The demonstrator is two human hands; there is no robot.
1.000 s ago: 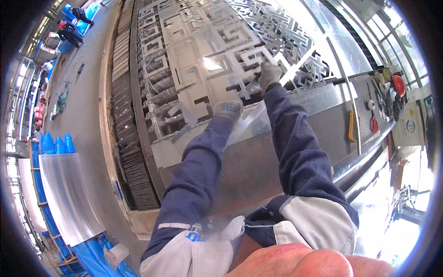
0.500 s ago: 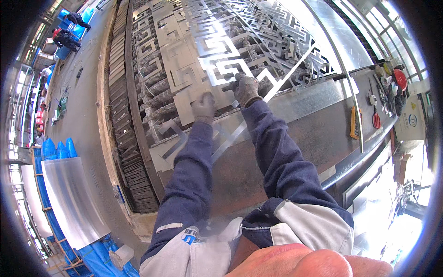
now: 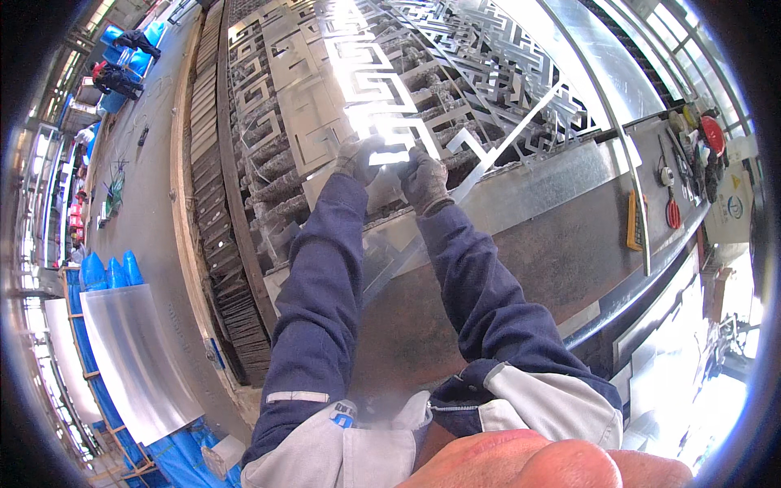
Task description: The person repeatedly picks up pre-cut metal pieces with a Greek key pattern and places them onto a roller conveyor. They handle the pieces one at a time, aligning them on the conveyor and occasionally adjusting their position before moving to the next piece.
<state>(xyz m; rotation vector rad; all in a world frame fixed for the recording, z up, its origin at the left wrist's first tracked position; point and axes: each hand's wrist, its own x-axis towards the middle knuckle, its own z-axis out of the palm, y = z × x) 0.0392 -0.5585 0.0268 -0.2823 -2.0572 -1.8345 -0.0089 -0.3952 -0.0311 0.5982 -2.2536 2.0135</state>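
Observation:
Both my hands wear grey work gloves. They are closed on the near end of a long, shiny metal panel [image 3: 389, 108] cut through in an angular key pattern. My left hand [image 3: 358, 159] pinches its left corner, and at the right corner is my right hand [image 3: 425, 176], with its thumb and fingers around the edge. The panel stretches away from me over the dark, crusted slats [image 3: 272, 191] of a cutting bed. To its left lies a flat cut sheet [image 3: 303, 122]; to its right are several patterned metal cut-outs [image 3: 496, 81]. My fingertips are partly hidden behind the metal.
A bare metal ledge [image 3: 561, 183] edges the bed nearest me. Red-handled scissors [image 3: 673, 213] and a yellow tool [image 3: 634, 224] lie at right. A wooden-edged border [image 3: 185, 211] runs along the left. Metal sheets [image 3: 142, 358] stand at lower left; people work far left.
My left hand has moved up and right from the flat sheet onto the panel's near corner. My right hand has come slightly down. The panel's near end has shifted a little toward me.

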